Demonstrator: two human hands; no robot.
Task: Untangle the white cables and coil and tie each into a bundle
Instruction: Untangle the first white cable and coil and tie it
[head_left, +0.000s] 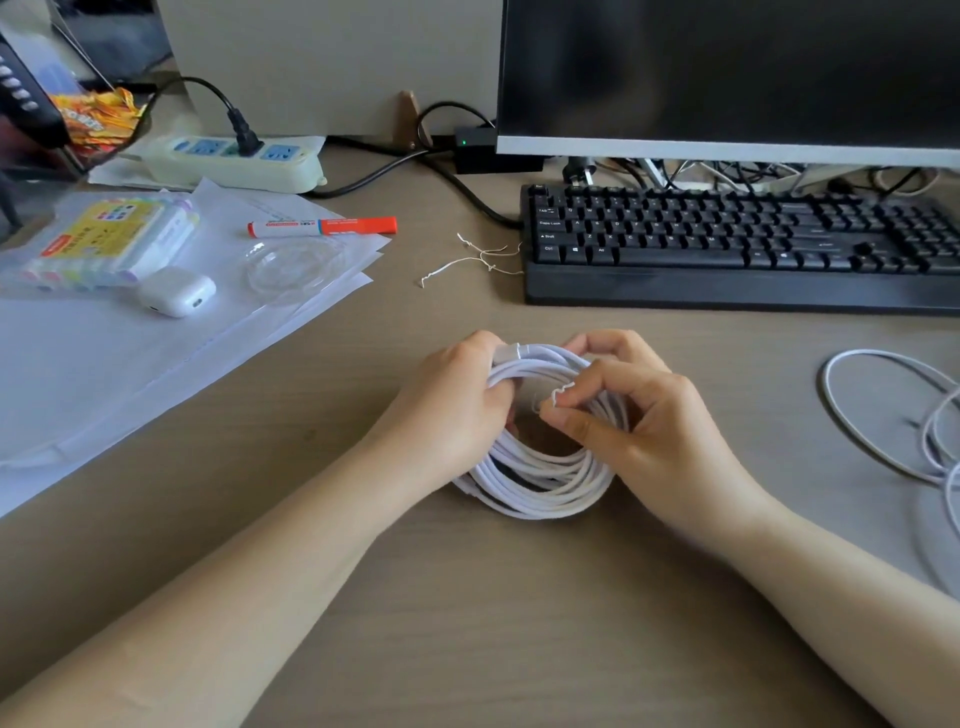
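On the desk, centre: my coiled white round cable (540, 478) stands half-lifted, its lower loops resting on the tan wood-grain desk top (467, 623).
Left hand: my left hand (457, 410) grasps the coil's left side, fingers curled round the gathered loops, a connector end showing at the top by my thumb.
Right hand: my right hand (639, 410) pinches a short crinkled white twist tie (561, 394) between thumb and forefinger, right at the coil's upper right.
Far right: a second loose white cable (883, 415) lies in open loops on the desk, well apart from the coil.
Behind: a few spare white twist ties (478, 262) lie just beside the black computer keyboard (737, 249).
Left side: an orange and white marker pen (322, 227) rests on white paper sheets (104, 353).
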